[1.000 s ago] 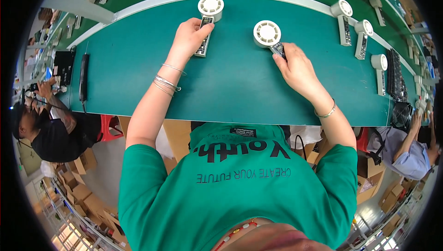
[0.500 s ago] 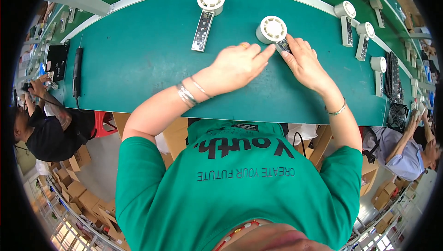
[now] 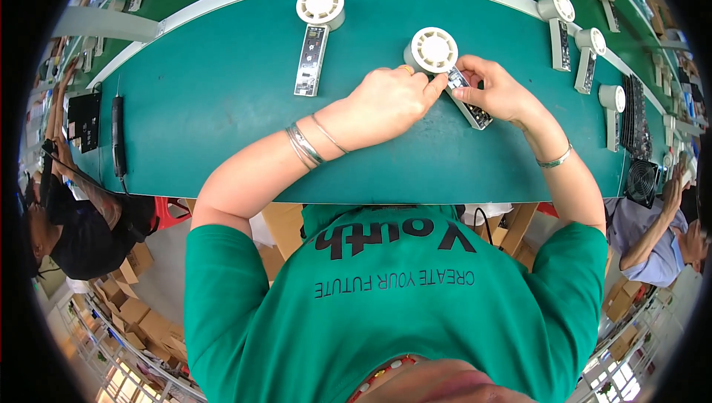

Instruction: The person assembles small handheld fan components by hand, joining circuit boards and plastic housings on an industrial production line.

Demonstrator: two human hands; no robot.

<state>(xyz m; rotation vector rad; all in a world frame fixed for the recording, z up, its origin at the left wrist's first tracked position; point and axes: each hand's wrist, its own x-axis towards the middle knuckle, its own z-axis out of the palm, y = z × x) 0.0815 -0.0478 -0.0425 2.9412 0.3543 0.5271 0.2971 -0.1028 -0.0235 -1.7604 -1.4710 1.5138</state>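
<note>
A white handheld fan lies on the green table in front of me, its round slotted head away from me and the circuit board in its handle exposed. My left hand reaches in from the left, index fingertip on the neck end of the board, other fingers curled and thumb hidden. From the right, my right hand pinches the upper handle, thumb on the board side and fingers along the far edge. The lower end of the board shows below the right thumb. Another such fan, the left fan, lies untouched further left.
Several similar fans rest along the right edge, by a stack of dark circuit boards and a black cooling fan. A black pen-like tool and black box are at far left. People work on both sides.
My right hand has drawn back and curled its fingers, baring more of the handle's board. My left fingertip has moved slightly right onto the board's neck end. The view has shifted a little.
</note>
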